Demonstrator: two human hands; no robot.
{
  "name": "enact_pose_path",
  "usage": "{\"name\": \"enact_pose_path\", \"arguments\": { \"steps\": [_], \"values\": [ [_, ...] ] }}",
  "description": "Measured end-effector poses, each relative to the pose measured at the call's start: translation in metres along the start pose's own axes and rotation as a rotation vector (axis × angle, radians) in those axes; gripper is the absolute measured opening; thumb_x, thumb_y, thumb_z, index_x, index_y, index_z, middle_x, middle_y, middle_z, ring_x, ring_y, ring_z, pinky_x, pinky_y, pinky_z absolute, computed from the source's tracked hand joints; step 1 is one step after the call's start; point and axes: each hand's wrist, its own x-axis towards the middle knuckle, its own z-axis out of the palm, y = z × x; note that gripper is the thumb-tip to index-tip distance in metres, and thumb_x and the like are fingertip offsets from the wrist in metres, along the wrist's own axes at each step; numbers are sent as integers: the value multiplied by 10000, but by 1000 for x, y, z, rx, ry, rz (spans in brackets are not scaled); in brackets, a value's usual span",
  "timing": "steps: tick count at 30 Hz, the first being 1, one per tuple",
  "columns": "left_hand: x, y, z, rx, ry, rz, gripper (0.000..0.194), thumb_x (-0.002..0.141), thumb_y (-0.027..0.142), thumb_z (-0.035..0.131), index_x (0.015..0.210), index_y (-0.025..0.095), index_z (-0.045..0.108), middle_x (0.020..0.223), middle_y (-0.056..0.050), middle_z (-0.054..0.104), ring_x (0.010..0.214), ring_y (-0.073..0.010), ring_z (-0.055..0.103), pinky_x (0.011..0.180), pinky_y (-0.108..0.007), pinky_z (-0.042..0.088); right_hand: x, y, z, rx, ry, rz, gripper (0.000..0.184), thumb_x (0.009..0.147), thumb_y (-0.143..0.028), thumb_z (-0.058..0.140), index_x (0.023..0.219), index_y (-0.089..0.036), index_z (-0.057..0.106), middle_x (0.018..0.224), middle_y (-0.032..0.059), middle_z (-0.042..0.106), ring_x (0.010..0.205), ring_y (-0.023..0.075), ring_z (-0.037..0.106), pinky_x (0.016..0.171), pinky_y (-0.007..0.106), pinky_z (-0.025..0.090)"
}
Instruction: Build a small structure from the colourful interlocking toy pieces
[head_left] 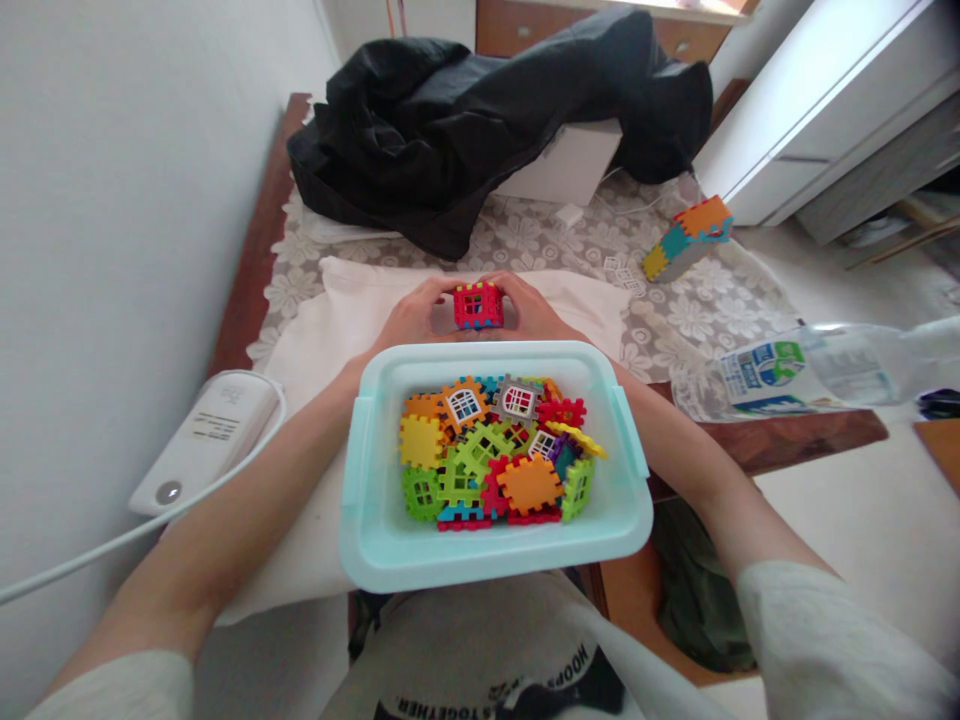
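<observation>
Between my two hands is a small block house (478,306) made of interlocking plastic panels, red on the facing side with a window, blue along the bottom edge. My left hand (420,308) grips its left side, and my right hand (529,308) grips its right side. Both sets of fingers curve around it; the fingers at the back are partly hidden. Nearer to me, between my forearms, a light teal plastic tub (495,562) contains several loose panels, among them an orange panel (531,485), a yellow panel (421,441) and a green window panel (422,492).
A white cloth (300,400) lies over the lace tablecloth (675,310). An assembled block piece (688,237) stands at the right, near a clear plastic bottle (817,370). A white device (206,440) with a cable is at left. Black fabric (450,120) covers a white box behind.
</observation>
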Motion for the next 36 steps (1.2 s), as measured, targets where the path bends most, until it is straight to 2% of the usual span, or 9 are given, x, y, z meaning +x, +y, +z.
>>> {"name": "enact_pose_path", "arguments": {
  "steps": [9, 13, 16, 19, 23, 26, 29, 32, 36],
  "values": [
    [-3, 2, -1, 145, -23, 44, 658, 942, 507, 915, 1490, 187, 739, 1487, -159, 837, 1321, -346, 798, 1171, -522, 659, 2, 7, 1, -28, -23, -10, 770, 865, -922, 841, 1262, -275, 713, 1334, 132, 822, 1208, 364, 772, 1133, 544, 638],
    [0, -5, -1, 133, 8, 78, 645, 941, 446, 899, 1512, 199, 729, 1504, -151, 828, 1317, -332, 788, 1148, -506, 662, 0, 0, 1, -49, -11, 28, 755, 930, -838, 858, 1337, -220, 712, 1321, 145, 829, 1185, 354, 777, 1101, 531, 638],
    [3, -9, -1, 55, 29, 64, 726, 899, 451, 899, 1549, 188, 711, 1488, -151, 840, 1282, -327, 798, 1077, -496, 684, -1, -2, 1, -20, -22, 41, 763, 978, -741, 860, 1465, -185, 672, 1447, 182, 817, 1281, 365, 777, 1151, 549, 634],
    [5, -11, -1, -12, 38, 19, 774, 863, 512, 924, 1530, 182, 713, 1483, -164, 850, 1228, -332, 809, 1041, -513, 693, 1, 1, 3, 2, -25, 50, 737, 948, -653, 888, 1484, -205, 655, 1465, 178, 822, 1298, 374, 788, 1158, 568, 653],
    [5, -10, 1, -24, 28, -47, 768, 849, 615, 948, 1470, 215, 742, 1448, -132, 877, 1222, -352, 804, 1115, -561, 669, 1, 8, 4, -1, 6, 49, 710, 903, -541, 900, 1489, -229, 647, 1498, 167, 814, 1338, 383, 783, 1210, 595, 641],
    [5, -9, 2, 44, -34, -82, 782, 858, 677, 931, 1433, 167, 785, 1414, -173, 885, 1230, -400, 804, 1153, -603, 651, -2, 10, 4, -41, -3, 71, 748, 905, -555, 925, 1526, -263, 629, 1575, 149, 792, 1384, 365, 759, 1267, 559, 614],
    [6, -9, 2, 74, -42, -87, 854, 850, 634, 928, 1523, 136, 756, 1508, -215, 841, 1334, -445, 784, 1211, -635, 625, -4, 9, 3, -67, -6, 63, 784, 931, -572, 912, 1575, -250, 600, 1603, 150, 777, 1373, 364, 766, 1256, 550, 622],
    [6, -10, 1, 36, -13, -64, 881, 833, 593, 936, 1564, 146, 729, 1539, -203, 826, 1380, -433, 772, 1233, -625, 621, -4, 5, 1, -82, -15, 12, 729, 954, -518, 881, 1565, -217, 622, 1591, 179, 771, 1393, 383, 768, 1254, 567, 625],
    [5, -11, 0, -1, -5, -86, 799, 840, 640, 933, 1446, 142, 783, 1441, -184, 874, 1261, -395, 801, 1167, -612, 654, -4, -2, 0, -83, -44, 15, 720, 959, -467, 854, 1602, -223, 640, 1658, 166, 737, 1510, 406, 725, 1345, 608, 575]
  ]
}}
